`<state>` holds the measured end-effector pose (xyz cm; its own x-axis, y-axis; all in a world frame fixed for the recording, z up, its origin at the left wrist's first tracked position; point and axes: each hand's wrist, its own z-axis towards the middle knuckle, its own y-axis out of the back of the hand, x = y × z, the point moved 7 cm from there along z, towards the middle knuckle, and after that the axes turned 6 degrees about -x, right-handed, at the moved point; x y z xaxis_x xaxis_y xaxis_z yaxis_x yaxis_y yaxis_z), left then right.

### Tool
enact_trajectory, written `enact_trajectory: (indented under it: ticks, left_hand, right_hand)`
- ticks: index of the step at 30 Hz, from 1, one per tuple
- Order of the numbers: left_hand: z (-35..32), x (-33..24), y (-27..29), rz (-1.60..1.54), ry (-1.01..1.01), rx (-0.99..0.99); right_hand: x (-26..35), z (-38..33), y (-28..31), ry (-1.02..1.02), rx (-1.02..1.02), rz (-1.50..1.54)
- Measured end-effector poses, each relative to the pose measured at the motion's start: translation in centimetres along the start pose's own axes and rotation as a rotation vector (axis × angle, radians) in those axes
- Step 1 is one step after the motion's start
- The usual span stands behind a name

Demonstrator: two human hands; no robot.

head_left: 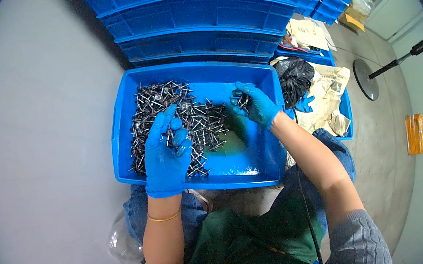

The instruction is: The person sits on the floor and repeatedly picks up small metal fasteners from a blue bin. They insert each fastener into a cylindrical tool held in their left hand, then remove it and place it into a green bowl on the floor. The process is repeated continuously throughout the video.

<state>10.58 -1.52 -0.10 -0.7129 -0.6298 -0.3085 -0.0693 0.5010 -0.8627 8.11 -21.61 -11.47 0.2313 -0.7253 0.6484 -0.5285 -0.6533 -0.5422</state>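
A blue plastic bin (265, 175) holds a heap of small metal pin-like parts (202, 122), with thin shiny shafts and dark thicker ends. My left hand (164, 157), in a blue rubber glove, is over the left part of the heap. Its fingers curl, and a few of the pins show between them and the thumb. On the bin's right side, my right hand (259, 105) wears a matching glove. Its bent fingers hold a small bunch of the pins (243, 101) above the bin floor. Greenish-brown liquid (231, 142) wets the floor of the bin.
Stacked blue crates (196, 14) rise just behind the bin. To the right are a black plastic bag (295, 81) and crumpled tan paper sacks (326, 90) in another blue bin. A stand with a round base (366, 79) is farther right. A pale wall (48, 153) borders the left.
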Motion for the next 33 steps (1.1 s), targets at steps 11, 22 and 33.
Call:
enact_trajectory:
  ticks: [11, 22, 33]
  left_hand:
    - [-0.3, -1.7, 1.2, 0.112, -0.106, -0.231]
    - [0.4, 0.5, 1.0, 0.640, -0.234, -0.186]
    - [-0.7, 5.1, -2.8, 1.051, -0.352, 0.035]
  right_hand:
    - [-4.9, 11.2, -2.8, 0.340, -0.139, -1.836]
    - [-1.8, -1.9, -2.3, -0.154, -0.189, -0.334]
    - [-3.8, -11.9, -5.7, -0.309, 0.032, 0.353]
